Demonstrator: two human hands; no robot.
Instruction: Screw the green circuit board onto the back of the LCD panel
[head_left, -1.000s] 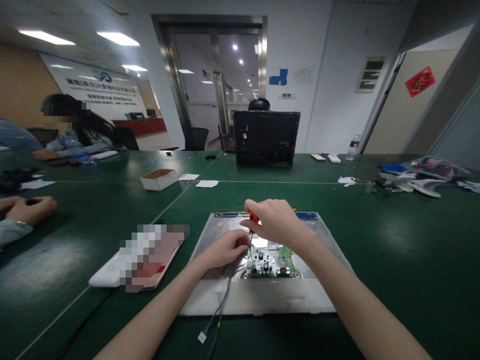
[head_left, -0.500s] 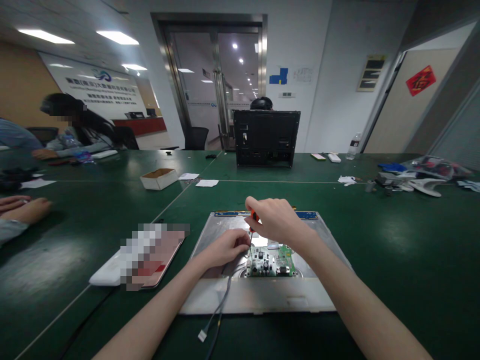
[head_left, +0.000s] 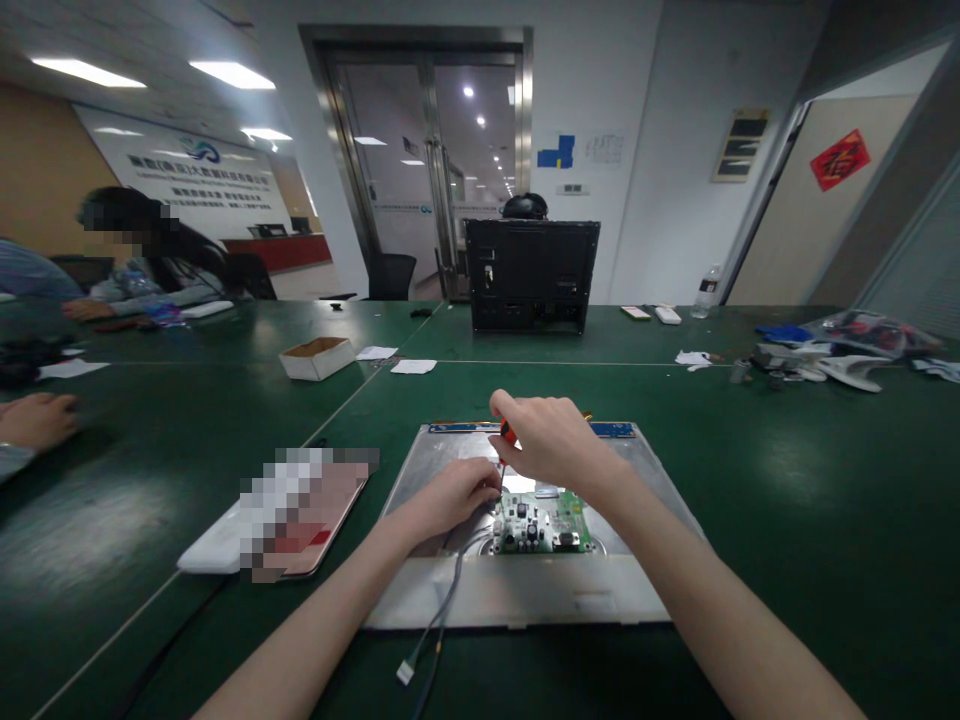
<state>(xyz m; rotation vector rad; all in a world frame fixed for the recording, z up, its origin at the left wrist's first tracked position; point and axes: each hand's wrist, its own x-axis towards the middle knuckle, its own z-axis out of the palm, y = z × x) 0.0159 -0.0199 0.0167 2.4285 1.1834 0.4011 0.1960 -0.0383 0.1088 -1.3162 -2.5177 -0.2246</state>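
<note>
My right hand is closed around the red and black handle of a screwdriver, held upright with its shaft pointing down. The tip meets the upper left corner of a green circuit board. That board lies on the silver back of a display panel, flat on the table before me. My left hand rests on the panel, its fingers pinched together beside the screwdriver tip; whatever is between them is hidden. From the board's left side, grey cables run toward me and end in a white plug.
Left of the panel lie a pink phone and a white object. A white box and papers sit farther back. A black monitor housing stands across the table. Another person's hand rests at far left.
My hands, the screwdriver and the board stay almost in place. At far left, the other person's hands have shifted slightly left.
</note>
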